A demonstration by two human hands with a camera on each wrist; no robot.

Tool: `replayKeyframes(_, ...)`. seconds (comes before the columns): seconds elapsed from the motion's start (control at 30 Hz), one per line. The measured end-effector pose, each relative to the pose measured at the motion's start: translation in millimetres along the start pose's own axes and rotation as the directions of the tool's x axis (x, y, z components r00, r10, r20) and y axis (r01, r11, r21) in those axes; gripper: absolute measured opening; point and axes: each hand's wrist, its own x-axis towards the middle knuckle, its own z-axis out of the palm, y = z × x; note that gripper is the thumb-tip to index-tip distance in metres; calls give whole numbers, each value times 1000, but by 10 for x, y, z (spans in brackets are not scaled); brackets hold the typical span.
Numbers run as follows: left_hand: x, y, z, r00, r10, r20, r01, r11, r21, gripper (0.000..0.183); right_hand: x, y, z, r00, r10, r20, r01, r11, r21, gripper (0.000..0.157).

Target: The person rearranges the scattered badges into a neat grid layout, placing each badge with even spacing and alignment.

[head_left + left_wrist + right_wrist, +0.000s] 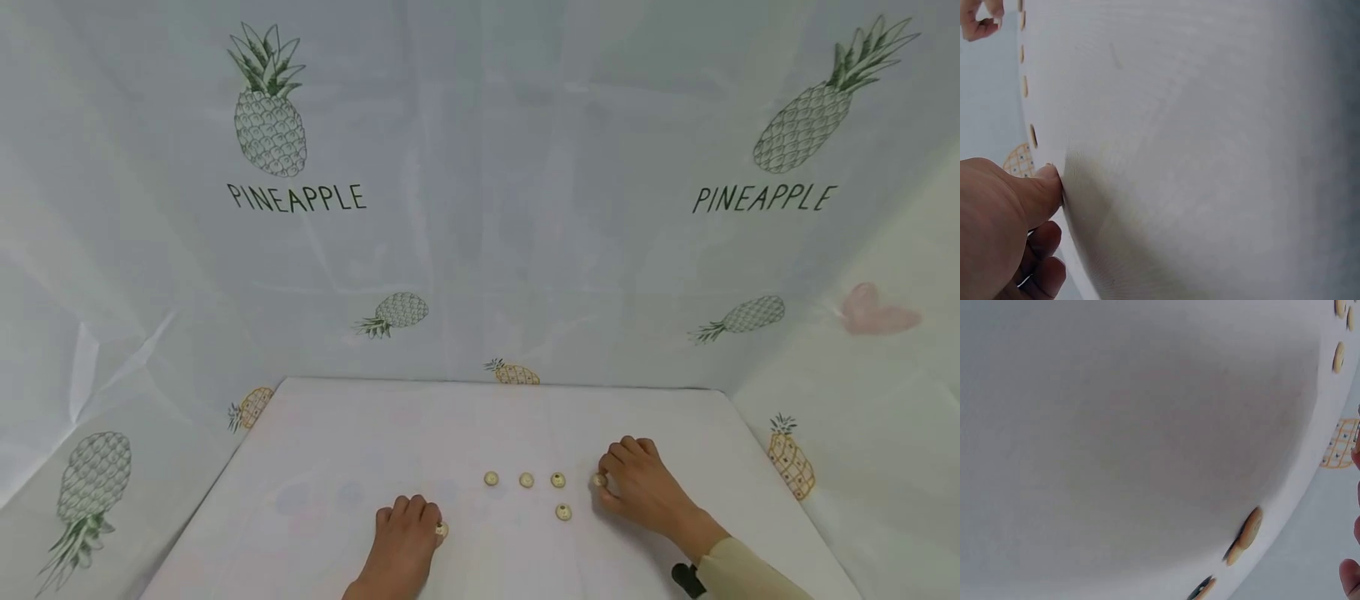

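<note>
On the white-covered table, my left hand [405, 529] holds a small round pale disc [442, 530] at its thumb side, fingers curled. The left wrist view shows the thumb [1044, 190] pressed down at the table surface, the disc itself hidden there. Farther right, my right hand [641, 483] pinches another disc [600, 480] between thumb and fingers. Between the hands lies a row of three loose discs, the left one [491, 478], the middle one [527, 480] and the right one [558, 480]. One more disc [563, 512] lies just nearer me.
A white sheet printed with pineapples [270, 133] rises behind the table [337, 433] and at both sides. The table's far edge meets the sheet. A dark object [687, 579] sits at my right wrist by the sleeve [742, 571].
</note>
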Motion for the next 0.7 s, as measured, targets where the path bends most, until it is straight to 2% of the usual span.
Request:
replayKeyframes(0.4, 17, -12, 35, 997, 17, -70, -17, 1000, -8, 27, 194, -357, 14, 995, 13, 95, -21, 996, 83, 20)
replayKeyframes(0.57, 7, 4, 24, 996, 12, -84, -13, 1000, -17, 29, 181, -512, 20, 992, -19, 126, 4, 993, 115, 19)
replayKeyframes(0.7, 8, 4, 22, 997, 7, -71, -9, 1000, -22, 29, 174, -625, 43, 992, -63, 112, 49, 991, 123, 18)
